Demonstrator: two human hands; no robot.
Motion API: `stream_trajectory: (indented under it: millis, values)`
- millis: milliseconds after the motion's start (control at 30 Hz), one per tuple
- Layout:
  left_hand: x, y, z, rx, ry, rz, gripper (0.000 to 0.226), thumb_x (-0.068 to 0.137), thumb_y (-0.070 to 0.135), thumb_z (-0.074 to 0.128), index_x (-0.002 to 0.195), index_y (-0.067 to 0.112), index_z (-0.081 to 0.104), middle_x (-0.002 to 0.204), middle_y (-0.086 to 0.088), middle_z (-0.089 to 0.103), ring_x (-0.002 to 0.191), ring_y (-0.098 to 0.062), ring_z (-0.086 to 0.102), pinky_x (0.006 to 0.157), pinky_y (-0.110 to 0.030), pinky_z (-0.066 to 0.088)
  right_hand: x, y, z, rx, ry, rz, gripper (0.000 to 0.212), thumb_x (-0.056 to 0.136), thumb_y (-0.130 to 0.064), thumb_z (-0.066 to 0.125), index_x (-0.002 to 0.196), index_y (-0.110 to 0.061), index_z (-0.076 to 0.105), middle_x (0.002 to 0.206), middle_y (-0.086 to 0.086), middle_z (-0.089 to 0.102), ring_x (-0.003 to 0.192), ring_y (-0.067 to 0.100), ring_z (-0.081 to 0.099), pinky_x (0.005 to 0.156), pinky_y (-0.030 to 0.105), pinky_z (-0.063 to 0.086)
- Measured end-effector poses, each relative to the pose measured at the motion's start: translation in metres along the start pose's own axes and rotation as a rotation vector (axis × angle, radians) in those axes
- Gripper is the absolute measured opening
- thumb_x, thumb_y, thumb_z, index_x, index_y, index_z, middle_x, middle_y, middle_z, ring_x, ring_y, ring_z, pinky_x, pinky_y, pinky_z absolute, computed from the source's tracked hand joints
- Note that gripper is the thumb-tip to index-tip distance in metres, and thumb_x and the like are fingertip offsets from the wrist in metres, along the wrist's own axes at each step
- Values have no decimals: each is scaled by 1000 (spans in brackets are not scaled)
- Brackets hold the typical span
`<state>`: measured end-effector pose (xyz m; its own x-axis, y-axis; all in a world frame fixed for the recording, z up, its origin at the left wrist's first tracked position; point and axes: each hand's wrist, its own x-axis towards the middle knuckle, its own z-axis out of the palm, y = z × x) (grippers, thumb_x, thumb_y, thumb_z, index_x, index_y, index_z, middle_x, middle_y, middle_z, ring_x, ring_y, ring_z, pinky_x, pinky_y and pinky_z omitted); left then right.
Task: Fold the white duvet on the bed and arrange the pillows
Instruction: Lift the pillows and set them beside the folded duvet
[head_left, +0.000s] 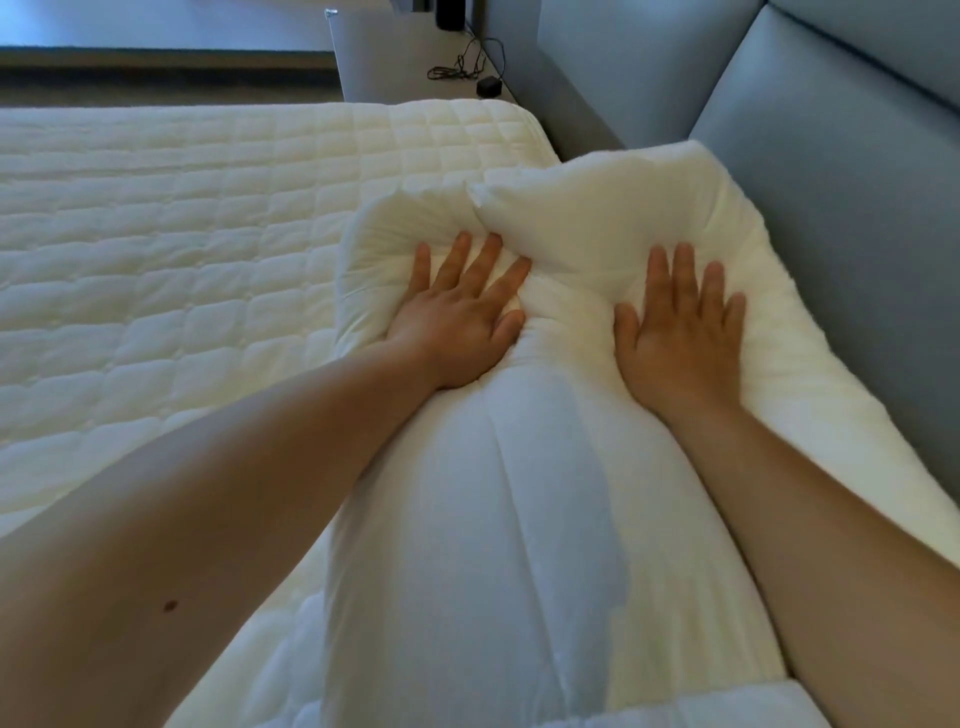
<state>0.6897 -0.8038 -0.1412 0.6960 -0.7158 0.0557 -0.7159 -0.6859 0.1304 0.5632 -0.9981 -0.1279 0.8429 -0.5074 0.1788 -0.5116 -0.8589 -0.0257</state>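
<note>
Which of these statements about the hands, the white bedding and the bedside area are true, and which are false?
1. Both hands press flat on the white bedding. True: the left hand and the right hand lie with straight fingers on the pillow.
2. The right hand grips the headboard. False: it rests on the bedding; the headboard is untouched.
3. A black cable lies beyond the bed. True.
4. The mattress pad is plain and smooth. False: it is quilted.
</note>
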Motion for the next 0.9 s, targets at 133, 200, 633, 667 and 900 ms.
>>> stream_trajectory:
  millis: [133,200,633,667,900]
  values:
    - [2,1,3,21,-21,19,61,96,58,9,152,40,-5,164,2,-11,149,-24,-17,116,-56,-15,-2,2,18,-45,-61,26,65,98,-50,13,153,-23,-9,162,5,-8,148,32,-6,118,51,-4]
    - [0,3,2,29,-25,6,62,95,58,9,152,40,-6,164,2,-12,149,-24,-17,115,-57,-15,0,4,16,-37,-130,23,65,99,-50,13,152,-24,-11,162,3,-11,147,31,-8,118,51,-5]
    - [-43,51,-54,252,-97,-139,59,98,52,8,154,34,-1,164,4,-2,150,-29,-11,115,-61,-11,-316,3,-104,-43,-508,-361,67,92,-72,15,150,-38,22,159,3,21,145,39,16,106,61,12]
    - [-50,56,-64,252,-94,-150,58,99,49,10,155,31,3,164,4,1,150,-29,-9,115,-61,-9,-312,1,-89,-26,-506,-327,67,92,-72,13,149,-38,24,159,4,20,145,40,14,106,62,11]
    - [-173,128,-111,-87,-134,45,62,99,51,23,154,23,16,164,1,9,151,-23,5,120,-53,4,-337,5,-153,62,-550,-178,82,75,-81,-12,149,-46,-5,160,-8,-15,148,24,-13,115,54,-7]
